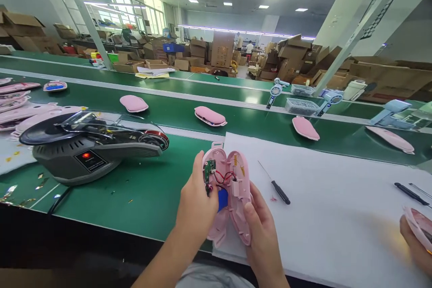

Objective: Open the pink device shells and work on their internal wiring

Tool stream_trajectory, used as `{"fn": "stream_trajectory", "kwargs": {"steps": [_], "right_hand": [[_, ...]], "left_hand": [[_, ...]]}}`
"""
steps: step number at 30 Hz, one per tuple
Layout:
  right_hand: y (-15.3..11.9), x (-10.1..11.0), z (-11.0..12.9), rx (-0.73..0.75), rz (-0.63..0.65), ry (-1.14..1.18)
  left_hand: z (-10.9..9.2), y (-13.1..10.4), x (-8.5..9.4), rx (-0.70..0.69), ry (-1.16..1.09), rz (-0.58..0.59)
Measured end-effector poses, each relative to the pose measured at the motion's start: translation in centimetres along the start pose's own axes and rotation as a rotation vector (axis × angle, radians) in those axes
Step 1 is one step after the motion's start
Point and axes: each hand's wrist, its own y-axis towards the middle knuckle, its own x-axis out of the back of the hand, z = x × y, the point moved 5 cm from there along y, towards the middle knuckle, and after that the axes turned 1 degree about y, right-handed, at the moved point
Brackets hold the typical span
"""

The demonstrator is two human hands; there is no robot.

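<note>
1. Head view — left hand [195, 207] grips the left half of the opened pink casing [227, 195]; right hand [261, 229] clasps the right half.
2. Casing held just above the worktop [141, 198] edge, long axis pointing away from the person; both hands equally near.
3. Smooth rounded plastic shells; inside, green circuit board [209, 171], red wires, blue cell.
4. Screwdriver [277, 189] lies near, right of the casing, on a white sheet [337, 216].
</note>
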Motion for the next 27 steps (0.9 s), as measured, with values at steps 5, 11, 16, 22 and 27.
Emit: {"fn": "stream_trajectory", "kwargs": {"steps": [5,11,16,22,27], "right_hand": [[-0.4,-0.8,0.7,0.013,-0.076,-0.071],[-0.2,-0.3,0.4,-0.015,-0.041,-0.1],[0.0,1.1,-0.8,-0.031,-0.034,-0.003],[-0.2,2.6,-1.5,-0.005,-0.209,0.037],[-1.2,2.5,-1.0,0.057,-0.32,-0.03]], "left_hand": [[-0.8,-1.2,-0.2,-0.199,0.019,-0.158],[-0.9,-1.6,-0.2,-0.221,-0.126,-0.16],[-0.5,-1.5,-0.5,-0.204,-0.345,-0.044],[1.2,-1.2,-1.5,-0.113,-0.472,0.19],[1.6,-1.1,-1.4,-0.068,-0.331,0.125]]}}
